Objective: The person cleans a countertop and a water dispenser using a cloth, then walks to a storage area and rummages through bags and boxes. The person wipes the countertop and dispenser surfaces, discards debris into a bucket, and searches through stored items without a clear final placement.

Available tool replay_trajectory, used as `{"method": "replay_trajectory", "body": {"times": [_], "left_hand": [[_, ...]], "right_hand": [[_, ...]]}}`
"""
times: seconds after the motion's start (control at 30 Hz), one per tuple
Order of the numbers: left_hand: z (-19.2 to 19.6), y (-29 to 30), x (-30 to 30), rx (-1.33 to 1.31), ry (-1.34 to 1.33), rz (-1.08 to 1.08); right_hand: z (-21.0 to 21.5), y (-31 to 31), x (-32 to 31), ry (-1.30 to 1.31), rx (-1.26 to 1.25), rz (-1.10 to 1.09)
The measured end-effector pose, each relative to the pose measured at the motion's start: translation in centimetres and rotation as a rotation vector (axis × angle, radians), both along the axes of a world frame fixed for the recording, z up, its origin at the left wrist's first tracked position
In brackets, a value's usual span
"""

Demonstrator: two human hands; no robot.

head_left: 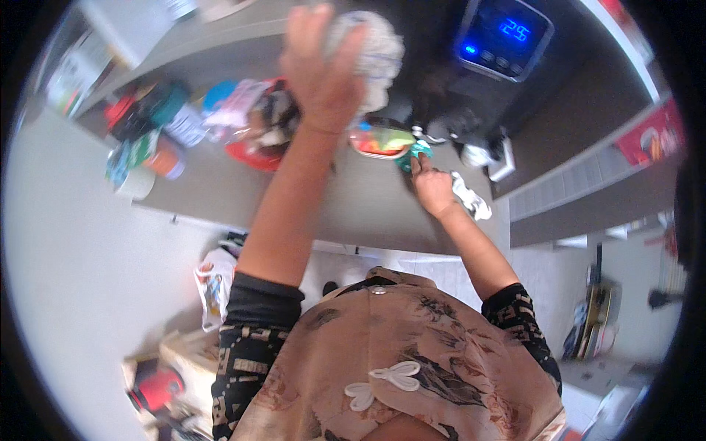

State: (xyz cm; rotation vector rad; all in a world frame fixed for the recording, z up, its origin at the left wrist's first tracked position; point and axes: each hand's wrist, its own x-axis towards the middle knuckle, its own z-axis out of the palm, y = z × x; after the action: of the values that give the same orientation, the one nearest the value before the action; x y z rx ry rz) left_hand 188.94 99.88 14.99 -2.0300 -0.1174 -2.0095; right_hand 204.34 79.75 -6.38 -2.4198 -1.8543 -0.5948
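floral top (pixel 316 367), left hand (pixel 323 73) clutching cloth (pixel 380 51), right hand (pixel 434 189) half open on green item (pixel 422 147), glowing digits (pixel 515 31)

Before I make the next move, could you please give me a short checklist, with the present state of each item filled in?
1. Left hand touching the white bundle: ok, fingers lie against it.
2. Firm grip on that bundle: cannot tell, the hand is blurred.
3. Right hand free: not ok, its fingertips are at the green item on the desk.
4. White cloth out of the right hand's way: not ok, it lies close beside it.
5. Left forearm clear of the red tray: cannot tell, they overlap or nearly so in this view.
6. Display lit: ok, blue digits show.
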Motion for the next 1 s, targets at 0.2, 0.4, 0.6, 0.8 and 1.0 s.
{"method": "replay_trajectory", "body": {"times": [0.2,0.4,0.6,0.8,1.0], "left_hand": [[-3.8,-2.2,-1.3,-0.222,0.083,-0.054],[-17.9,-9.9,-5.7,-0.643,0.698,-0.107],[-23.4,-12.7,-7.0,-0.918,0.754,-0.098],[-23.5,-11.4,-10.9,-0.952,0.646,-0.171],[-24.9,-10.5,-18.6,-1.04,0.512,-0.124]], "right_hand": [[-3.4,3.0,-0.3,-0.051,-0.043,0.058],[-1.0,-2.3,0.1,0.33,0.34,0.083],[6.0,-6.0,-5.0,0.703,0.634,0.132],[12.7,-2.2,-12.4,0.473,0.593,0.574],[16.8,8.0,-16.1,0.241,0.652,0.589]]}}
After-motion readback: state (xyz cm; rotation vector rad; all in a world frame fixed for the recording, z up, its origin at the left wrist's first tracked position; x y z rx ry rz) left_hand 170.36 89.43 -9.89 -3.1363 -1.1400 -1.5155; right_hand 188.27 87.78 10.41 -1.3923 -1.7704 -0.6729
